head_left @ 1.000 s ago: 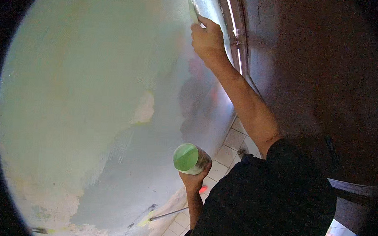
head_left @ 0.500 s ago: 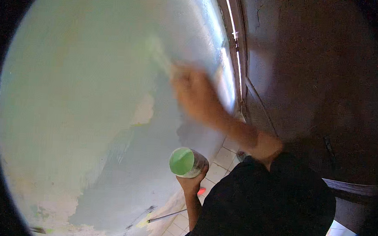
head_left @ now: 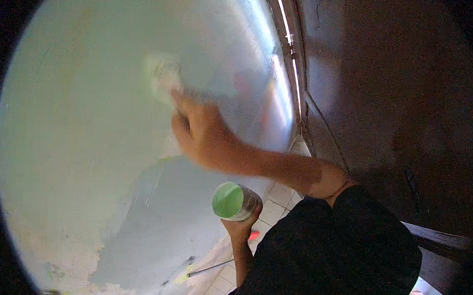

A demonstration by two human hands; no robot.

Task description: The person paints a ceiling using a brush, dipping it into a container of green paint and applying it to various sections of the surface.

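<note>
Pale green paint (head_left: 226,202), smooth and glossy, is filling the round mouth of a greyish cylindrical container (head_left: 251,204) with a thin pale rim and a smudged side. Left hand (head_left: 242,225) is clamping around the container's lower side, tilting its mouth toward the wall; most of its fingers are hiding behind the container. Right hand (head_left: 198,127) is closing its fingers on a pale, flat brush-like tool (head_left: 164,76), which is standing out over the green upper part of the plastered wall (head_left: 74,124). Blur is smearing the tool's far end, so bristle texture and contact with the surface are escaping me. The wall is showing a streaky, matt green coat, ending in a ragged border above a smoother blue-grey area (head_left: 165,197); toward the lower edge it is breaking into cream, patchy plaster. A thin metal rod (head_left: 210,268) is slanting near the wall's foot, its far end running out of sight toward the body. Square pale floor tiles (head_left: 271,214) are lying beyond the left hand, with a small red object (head_left: 254,236) partly hiding behind the forearm. A black cloth sleeve (head_left: 368,211) is covering the right upper arm. Dark brown panelling (head_left: 397,102) is sinking into grainy shadow on the right, the round lens border cutting it off.
</note>
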